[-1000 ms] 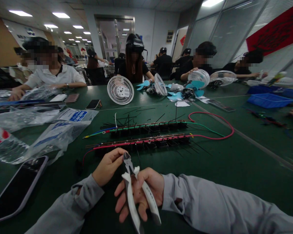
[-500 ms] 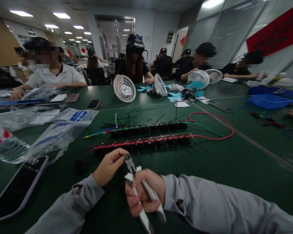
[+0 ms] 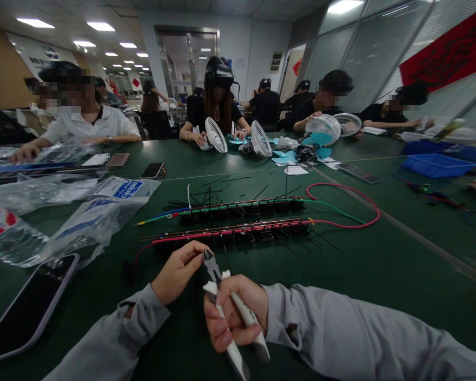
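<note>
My right hand [image 3: 234,312] is wrapped round the pale handles of a pair of diagonal cutters [image 3: 212,267], whose jaws point up and away from me. Beside the jaws, my left hand [image 3: 178,272] is closed in a pinch; whatever lies between its fingertips is too small or hidden to make out. Just beyond both hands lies a long black strip with a red cable [image 3: 230,229] along it and thin black cable-tie tails sticking out. Behind it runs a similar strip with a green cable [image 3: 246,205], also bristling with black tails.
Left of me are a phone [image 3: 27,307] and clear plastic bags [image 3: 99,211]. A red cable loop [image 3: 375,211] lies to the right. Farther off are fan parts with blue blades [image 3: 285,157], a blue tray [image 3: 438,164] and co-workers seated round the green table [image 3: 341,301].
Across the table, a co-worker has taken hold of the white fan guard and turned it edge-on. My hands and the cutters have hardly moved.
</note>
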`<state>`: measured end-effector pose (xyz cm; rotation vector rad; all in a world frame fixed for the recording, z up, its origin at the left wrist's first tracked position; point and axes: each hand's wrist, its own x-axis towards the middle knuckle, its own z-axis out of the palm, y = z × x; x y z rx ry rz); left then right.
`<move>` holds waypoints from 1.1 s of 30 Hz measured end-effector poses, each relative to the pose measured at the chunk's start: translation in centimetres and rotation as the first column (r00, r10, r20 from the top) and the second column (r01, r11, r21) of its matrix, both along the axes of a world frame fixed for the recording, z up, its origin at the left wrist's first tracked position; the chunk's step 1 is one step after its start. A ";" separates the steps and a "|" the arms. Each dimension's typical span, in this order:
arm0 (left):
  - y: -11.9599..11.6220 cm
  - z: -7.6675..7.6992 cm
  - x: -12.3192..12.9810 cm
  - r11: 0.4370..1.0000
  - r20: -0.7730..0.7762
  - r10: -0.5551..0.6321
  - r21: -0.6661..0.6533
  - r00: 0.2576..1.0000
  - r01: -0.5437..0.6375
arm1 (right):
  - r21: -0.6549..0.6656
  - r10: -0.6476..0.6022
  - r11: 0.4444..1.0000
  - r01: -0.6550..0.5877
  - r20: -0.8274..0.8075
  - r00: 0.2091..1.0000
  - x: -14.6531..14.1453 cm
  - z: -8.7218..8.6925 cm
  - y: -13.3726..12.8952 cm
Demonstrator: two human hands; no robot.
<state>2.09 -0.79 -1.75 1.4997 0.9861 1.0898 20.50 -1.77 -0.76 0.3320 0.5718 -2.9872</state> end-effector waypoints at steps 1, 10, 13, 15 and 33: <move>0.0 0.0 0.0 1.000 -0.004 0.004 0.003 1.000 -0.004 | -0.005 0.006 1.000 -0.006 -0.009 1.000 0.0 -0.1 0.0; 0.1 0.3 0.1 0.999 -0.002 0.033 0.003 0.999 -0.033 | 0.025 -0.031 0.999 0.036 -0.172 0.985 -0.3 -2.4 0.2; 0.1 0.3 0.0 1.000 -0.009 0.027 0.005 1.000 -0.027 | 0.040 0.005 0.999 0.002 -0.184 0.983 -0.5 -2.8 0.3; 0.2 0.2 -0.1 1.000 -0.016 0.016 0.014 1.000 -0.015 | 0.039 0.016 0.999 -0.009 -0.190 0.982 -0.6 -2.9 0.2; 0.1 0.0 0.0 1.000 0.008 -0.008 -0.008 1.000 0.008 | 0.029 -0.013 0.999 0.013 -0.003 1.000 0.0 -0.2 -0.1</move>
